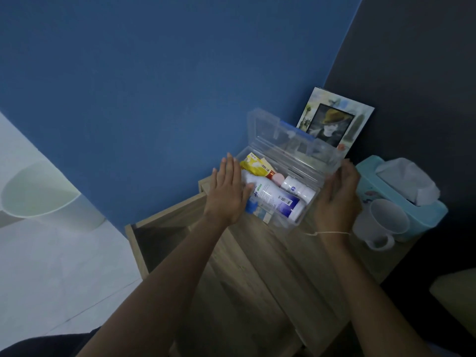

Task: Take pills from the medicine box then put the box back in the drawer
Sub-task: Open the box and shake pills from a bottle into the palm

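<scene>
A clear plastic medicine box [307,199] stands on the wooden nightstand, its lid [291,143] raised at the back. Inside lie a large white bottle with a blue label [273,198], a smaller white pill bottle [296,188] and a yellow packet [253,164]. My left hand [226,191] lies flat with its fingers spread against the box's left side, touching the large bottle. Along the box's right side, my right hand [338,197] curls its fingers around the edge. The drawer [144,243] stands pulled out at the left, below the box.
A white mug [383,222] and a teal tissue box [401,191] stand right of the medicine box. A picture frame [334,119] leans against the wall behind it. A white bin [38,194] sits on the floor at the left.
</scene>
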`<state>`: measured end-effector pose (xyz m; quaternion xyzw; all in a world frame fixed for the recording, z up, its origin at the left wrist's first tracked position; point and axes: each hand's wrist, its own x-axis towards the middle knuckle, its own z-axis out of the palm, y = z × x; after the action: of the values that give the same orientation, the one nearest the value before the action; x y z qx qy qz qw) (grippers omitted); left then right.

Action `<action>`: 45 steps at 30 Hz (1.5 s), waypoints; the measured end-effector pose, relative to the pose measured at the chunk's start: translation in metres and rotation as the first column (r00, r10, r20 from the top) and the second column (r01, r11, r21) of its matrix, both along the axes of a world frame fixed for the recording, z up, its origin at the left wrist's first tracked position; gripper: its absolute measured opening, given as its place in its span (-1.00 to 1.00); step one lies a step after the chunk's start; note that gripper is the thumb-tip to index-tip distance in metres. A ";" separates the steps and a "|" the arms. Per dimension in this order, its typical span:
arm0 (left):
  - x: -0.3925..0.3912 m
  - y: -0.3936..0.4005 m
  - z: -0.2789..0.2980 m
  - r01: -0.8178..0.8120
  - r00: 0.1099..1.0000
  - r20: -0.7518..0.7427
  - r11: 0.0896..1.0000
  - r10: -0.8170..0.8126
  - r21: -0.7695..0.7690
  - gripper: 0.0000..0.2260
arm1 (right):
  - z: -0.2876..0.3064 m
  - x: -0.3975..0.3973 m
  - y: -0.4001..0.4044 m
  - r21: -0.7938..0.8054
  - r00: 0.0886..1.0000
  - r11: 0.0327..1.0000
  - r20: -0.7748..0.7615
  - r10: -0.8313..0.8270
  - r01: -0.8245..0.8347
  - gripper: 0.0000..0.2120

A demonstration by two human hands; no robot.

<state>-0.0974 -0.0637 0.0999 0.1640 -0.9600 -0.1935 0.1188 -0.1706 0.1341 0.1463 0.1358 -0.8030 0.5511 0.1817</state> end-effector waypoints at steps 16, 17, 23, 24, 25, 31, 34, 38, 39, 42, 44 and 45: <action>0.003 -0.008 -0.008 0.079 0.992 0.102 0.994 -0.071 -0.069 -0.03 | -0.029 -0.068 -0.006 0.412 0.950 0.899 0.311 0.016 -0.150 -0.18; 0.002 -0.007 -0.008 0.072 0.993 0.101 0.995 -0.065 -0.071 -0.03 | -0.030 -0.070 -0.003 0.427 0.948 0.890 0.318 0.015 -0.157 -0.19; 0.002 -0.005 -0.005 0.064 0.992 0.112 0.996 -0.057 -0.060 -0.03 | -0.031 -0.069 -0.001 0.457 0.945 0.872 0.325 0.020 -0.176 -0.20; 0.002 -0.005 -0.004 0.062 0.992 0.112 0.996 -0.056 -0.057 -0.03 | -0.030 -0.067 -0.002 0.454 0.944 0.873 0.329 0.019 -0.176 -0.20; 0.002 -0.005 -0.004 0.061 0.992 0.114 0.997 -0.054 -0.051 -0.04 | -0.029 -0.065 -0.003 0.451 0.942 0.875 0.335 0.017 -0.177 -0.21; 0.003 -0.003 -0.003 0.039 0.991 0.133 0.998 -0.032 -0.054 -0.08 | -0.028 -0.038 -0.011 0.326 0.918 0.931 0.396 0.022 -0.163 -0.27; 0.003 -0.003 -0.004 0.038 0.992 0.122 0.998 -0.032 -0.047 -0.09 | -0.036 -0.019 -0.013 0.295 0.883 0.935 0.467 0.037 -0.195 -0.29; 0.004 -0.004 -0.001 0.053 0.990 0.132 0.998 -0.048 -0.040 -0.06 | -0.037 -0.008 -0.016 0.343 0.888 0.918 0.460 0.018 -0.197 -0.30; 0.004 -0.004 0.001 0.059 0.989 0.136 0.997 -0.053 -0.040 -0.06 | -0.035 -0.007 -0.015 0.345 0.884 0.916 0.467 0.022 -0.206 -0.30; 0.011 0.001 0.003 0.048 0.992 0.121 0.998 -0.042 -0.049 -0.12 | -0.025 -0.005 -0.011 0.339 0.880 0.913 0.474 0.043 -0.227 -0.31; 0.023 0.011 0.000 0.042 0.997 0.069 0.998 -0.039 -0.053 -0.22 | -0.024 0.008 -0.003 0.352 0.932 0.921 0.361 0.034 -0.170 -0.39; 0.032 0.019 -0.002 0.046 0.998 0.037 0.998 -0.044 -0.050 -0.26 | -0.028 0.021 0.003 0.341 0.959 0.933 0.282 0.011 -0.111 -0.45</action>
<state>-0.0654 -0.0449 0.0977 0.1427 -0.9700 -0.1688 0.1010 -0.1495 0.1372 0.1188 0.1134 -0.9016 0.4168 0.0234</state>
